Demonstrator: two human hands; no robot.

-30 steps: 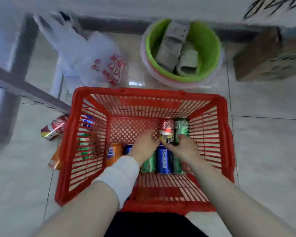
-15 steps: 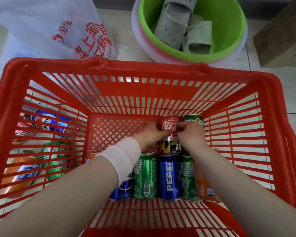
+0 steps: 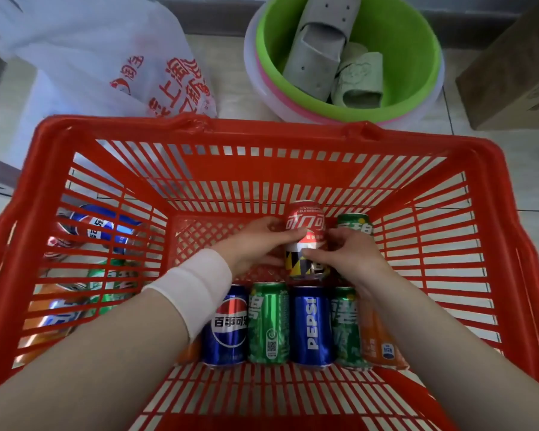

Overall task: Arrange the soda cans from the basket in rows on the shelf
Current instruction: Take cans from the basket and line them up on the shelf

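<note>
Both grips are wrapped round the red Coca-Cola can [image 3: 305, 225], left hand [image 3: 249, 244] on its left and right hand [image 3: 349, 259] on its right (two-handed, probably to lift it cleanly), far inside the red basket [image 3: 199, 126], beyond the near row of lying cans [image 3: 311, 325].

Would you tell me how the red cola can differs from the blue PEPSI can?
The red cola can is held by the left hand and right hand; the blue PEPSI can lies untouched. The red cola can sits farther back; the blue PEPSI can lies in a row of cans. Both are in the basket.
</note>
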